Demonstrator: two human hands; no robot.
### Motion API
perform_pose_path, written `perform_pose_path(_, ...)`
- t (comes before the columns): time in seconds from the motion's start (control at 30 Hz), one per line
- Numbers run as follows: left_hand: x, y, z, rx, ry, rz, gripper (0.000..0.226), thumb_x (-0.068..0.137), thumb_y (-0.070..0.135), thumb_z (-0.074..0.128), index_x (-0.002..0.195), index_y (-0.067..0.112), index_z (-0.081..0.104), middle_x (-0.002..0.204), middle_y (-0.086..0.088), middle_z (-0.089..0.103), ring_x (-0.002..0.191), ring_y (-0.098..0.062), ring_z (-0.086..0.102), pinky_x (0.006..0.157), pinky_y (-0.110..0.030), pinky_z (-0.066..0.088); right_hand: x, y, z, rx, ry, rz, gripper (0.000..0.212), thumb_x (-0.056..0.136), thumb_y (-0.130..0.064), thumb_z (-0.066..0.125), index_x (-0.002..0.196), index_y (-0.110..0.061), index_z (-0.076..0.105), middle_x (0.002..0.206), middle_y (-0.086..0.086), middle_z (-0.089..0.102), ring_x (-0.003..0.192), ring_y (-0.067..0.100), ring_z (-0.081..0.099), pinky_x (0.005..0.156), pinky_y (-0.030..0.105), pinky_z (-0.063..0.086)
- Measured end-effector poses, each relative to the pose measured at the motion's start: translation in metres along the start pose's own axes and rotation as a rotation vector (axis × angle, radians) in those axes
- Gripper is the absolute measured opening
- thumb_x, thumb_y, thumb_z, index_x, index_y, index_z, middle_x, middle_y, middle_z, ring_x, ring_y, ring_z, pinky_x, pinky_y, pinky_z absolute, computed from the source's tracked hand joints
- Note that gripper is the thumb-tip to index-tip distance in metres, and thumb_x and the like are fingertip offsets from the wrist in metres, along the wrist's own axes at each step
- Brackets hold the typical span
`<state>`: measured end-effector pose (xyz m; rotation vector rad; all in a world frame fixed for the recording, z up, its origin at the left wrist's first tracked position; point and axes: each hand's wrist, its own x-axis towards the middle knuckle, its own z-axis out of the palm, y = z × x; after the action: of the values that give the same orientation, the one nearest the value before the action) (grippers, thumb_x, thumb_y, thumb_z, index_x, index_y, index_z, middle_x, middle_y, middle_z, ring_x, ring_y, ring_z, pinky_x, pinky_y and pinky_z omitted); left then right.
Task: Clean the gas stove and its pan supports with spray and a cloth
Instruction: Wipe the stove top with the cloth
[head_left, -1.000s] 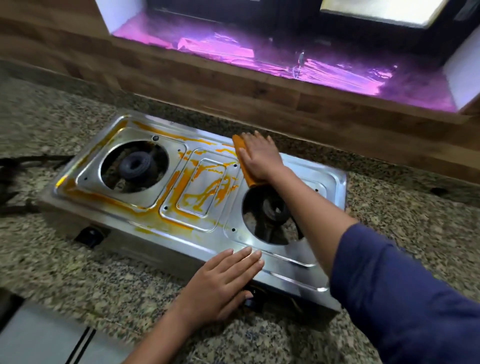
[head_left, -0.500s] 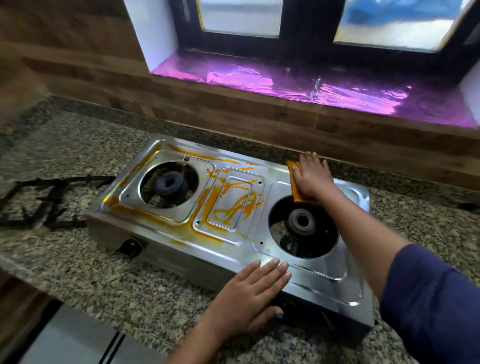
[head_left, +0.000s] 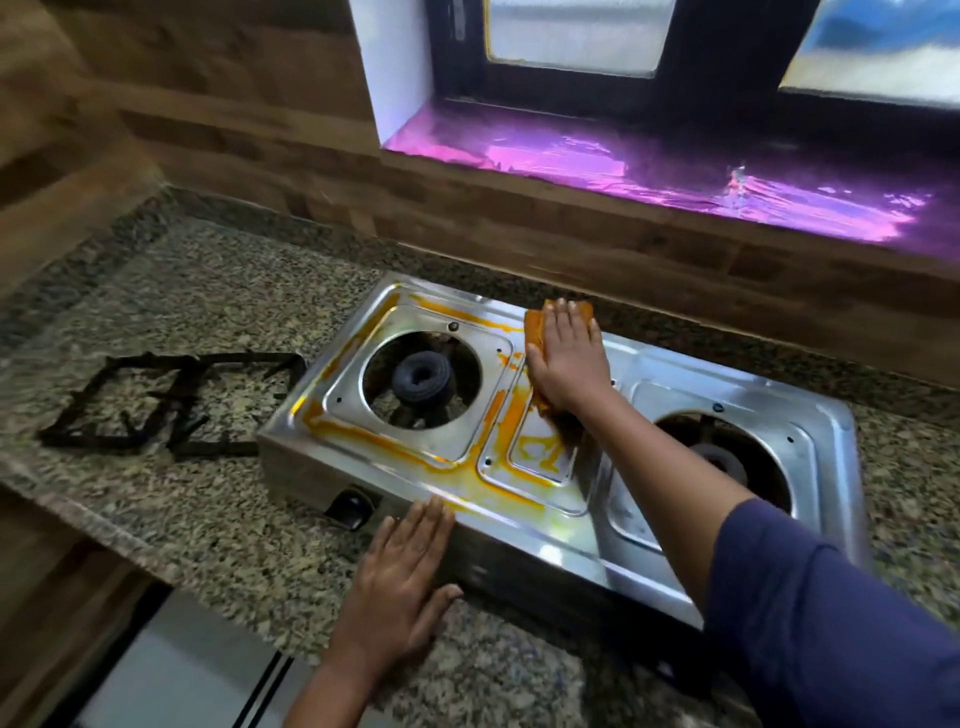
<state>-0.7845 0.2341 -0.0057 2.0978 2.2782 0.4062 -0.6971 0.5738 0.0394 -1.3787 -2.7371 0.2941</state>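
From the head view, found the two-burner stainless-steel gas stove (head_left: 670, 374) on the speckled granite tabletop (head_left: 208, 312), with the two black metal pan supports (head_left: 156, 400) off the burners and lying on the tabletop just left of it, well apart from both grips. Judged the job roughly midway: shiny and free of streaks around the right burner (head_left: 719, 460), smeared with orange residue (head_left: 511, 415) around the left burner (head_left: 421, 376) and across the centre panel; pan supports seemingly not yet wiped; no spray bottle in sight. Saw the right grip (head_left: 569, 358) spread flat, fingers straight, pressing the folded orange cloth (head_left: 535, 325) onto the stove near its back edge, cloth directly beneath the palm and showing past the fingertips and wrist. Saw the left grip (head_left: 400, 577) wide too, holding nothing, fingertips on the stove's front rim just right of the black knob (head_left: 353, 506), apparently steadying it.
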Motion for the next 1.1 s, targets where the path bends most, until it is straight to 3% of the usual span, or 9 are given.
perform_pose_path(0.23, 0.003, -0.021, -0.010, -0.042, 0.009, 0.126, 0.067, 0.097, 0.048, 0.040, 0.152, 0.011, 0.027, 0.162, -0.003, 0.019, 0.148, -0.020, 0.019, 0.118, -0.042, 0.017, 0.002, -0.011, -0.001, -0.046, -0.113, -0.567, 0.065, 0.099, -0.050, 0.013, 0.156, -0.018, 0.010, 0.163, 0.001, 0.007, 0.150, 0.016, 0.002, 0.121, 0.033, 0.002)
perform_pose_path(0.33, 0.008, -0.038, -0.013, -0.053, 0.032, 0.053, 0.069, 0.097, 0.050, 0.037, 0.151, 0.009, 0.027, 0.161, -0.005, 0.019, 0.149, -0.021, 0.017, 0.119, -0.042, 0.015, -0.018, 0.016, -0.007, -0.060, -0.132, -0.639, 0.062, 0.101, -0.049, 0.015, 0.156, -0.020, 0.012, 0.163, 0.000, 0.009, 0.151, 0.016, 0.003, 0.122, 0.036, 0.006)
perform_pose_path(0.5, 0.018, -0.063, -0.016, -0.077, 0.023, 0.168, 0.068, 0.098, 0.052, 0.034, 0.150, 0.008, 0.030, 0.161, -0.006, 0.021, 0.148, -0.022, 0.019, 0.116, -0.043, 0.021, -0.070, 0.033, -0.017, -0.040, -0.170, -0.498, 0.063, 0.101, -0.052, 0.011, 0.156, -0.021, 0.007, 0.164, -0.001, 0.004, 0.151, 0.014, -0.001, 0.122, 0.046, 0.011)
perform_pose_path(0.63, 0.019, -0.070, -0.017, -0.119, 0.023, 0.222, 0.068, 0.097, 0.050, 0.037, 0.151, 0.008, 0.029, 0.161, -0.005, 0.021, 0.148, -0.022, 0.020, 0.115, -0.044, 0.023, -0.134, 0.001, -0.008, 0.039, -0.147, -0.362, 0.066, 0.098, -0.057, 0.008, 0.155, -0.025, 0.008, 0.163, -0.005, 0.003, 0.150, 0.011, -0.003, 0.123, 0.041, 0.008)
perform_pose_path(0.77, 0.019, -0.075, -0.019, -0.172, 0.024, 0.267, 0.068, 0.099, 0.051, 0.035, 0.151, 0.009, 0.028, 0.160, -0.005, 0.022, 0.148, -0.022, 0.020, 0.116, -0.041, 0.021, -0.161, -0.064, 0.012, 0.094, -0.062, -0.024, 0.068, 0.094, -0.056, 0.008, 0.155, -0.027, 0.002, 0.160, -0.011, -0.009, 0.148, 0.007, -0.011, 0.122, 0.035, -0.002)
perform_pose_path(0.93, 0.022, -0.095, -0.026, -0.120, 0.015, 0.408, 0.065, 0.100, 0.050, 0.034, 0.149, 0.008, 0.031, 0.159, -0.007, 0.025, 0.147, -0.022, 0.023, 0.116, -0.040, 0.024, -0.094, -0.088, 0.026, 0.106, 0.080, 0.341, 0.064, 0.101, -0.042, 0.023, 0.156, -0.013, 0.005, 0.163, 0.005, -0.004, 0.150, 0.019, -0.007, 0.121, 0.037, -0.004)
perform_pose_path(1.0, 0.025, -0.103, -0.030, -0.094, 0.000, 0.464, 0.064, 0.100, 0.049, 0.035, 0.150, 0.008, 0.031, 0.159, -0.007, 0.025, 0.147, -0.021, 0.022, 0.116, -0.039, 0.024, -0.061, -0.080, 0.022, 0.102, 0.092, 0.345, 0.064, 0.102, -0.040, 0.026, 0.156, -0.012, 0.007, 0.164, 0.008, 0.001, 0.151, 0.020, -0.003, 0.121, 0.038, -0.003)
perform_pose_path(1.1, 0.025, -0.110, -0.031, -0.065, -0.001, 0.487, 0.064, 0.100, 0.047, 0.037, 0.150, 0.008, 0.031, 0.159, -0.007, 0.024, 0.148, -0.021, 0.021, 0.117, -0.038, 0.022, -0.031, -0.066, 0.015, 0.058, 0.029, 0.153, 0.061, 0.103, -0.041, 0.025, 0.156, -0.016, 0.008, 0.164, 0.005, 0.005, 0.151, 0.018, 0.000, 0.121, 0.036, 0.000)
